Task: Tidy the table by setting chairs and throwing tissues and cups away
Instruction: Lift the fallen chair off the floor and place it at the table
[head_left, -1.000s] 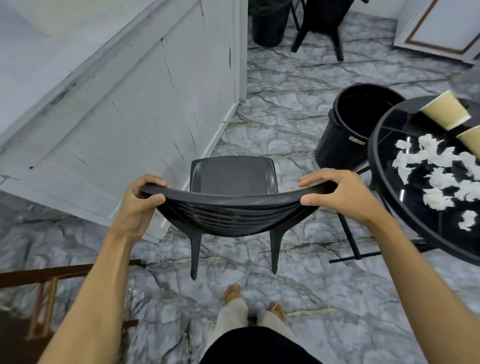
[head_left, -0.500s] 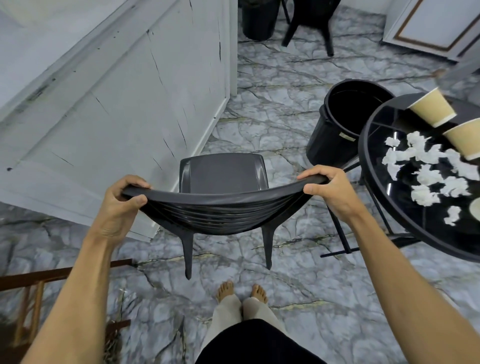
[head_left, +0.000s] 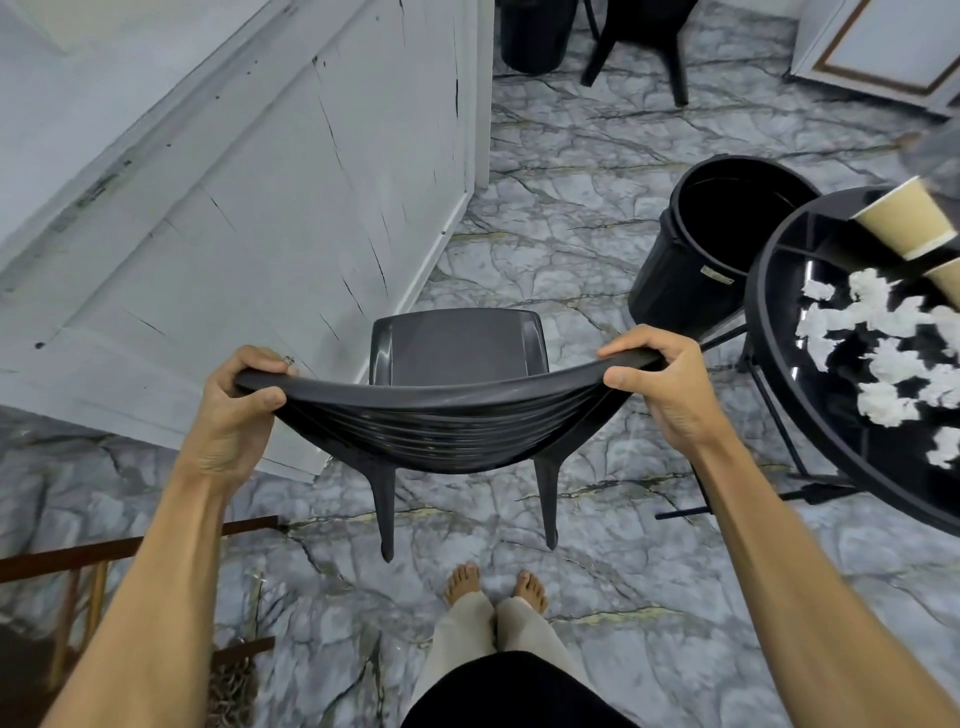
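A dark grey plastic chair (head_left: 457, 348) stands in front of me, its curved backrest toward me. My left hand (head_left: 236, 410) grips the left end of the backrest's top edge. My right hand (head_left: 662, 387) grips the right end. At the right stands a round black glass table (head_left: 769, 322). Several crumpled white tissues (head_left: 878, 364) lie on it, along with two tan paper cups (head_left: 906, 221) at its far side. A black bin (head_left: 711, 244) stands on the floor between the chair and the table, its mouth open.
A white panelled wall (head_left: 260, 208) runs along the left, close to the chair. A second black chair (head_left: 644, 36) and another black bin (head_left: 535, 31) stand at the back. A brown wooden frame (head_left: 78, 561) is at the lower left. My bare feet (head_left: 493, 582) are behind the chair on marble floor.
Both hands keep the same grip on the backrest. The chair and the view shift slightly, and my feet have drawn close together behind the chair.
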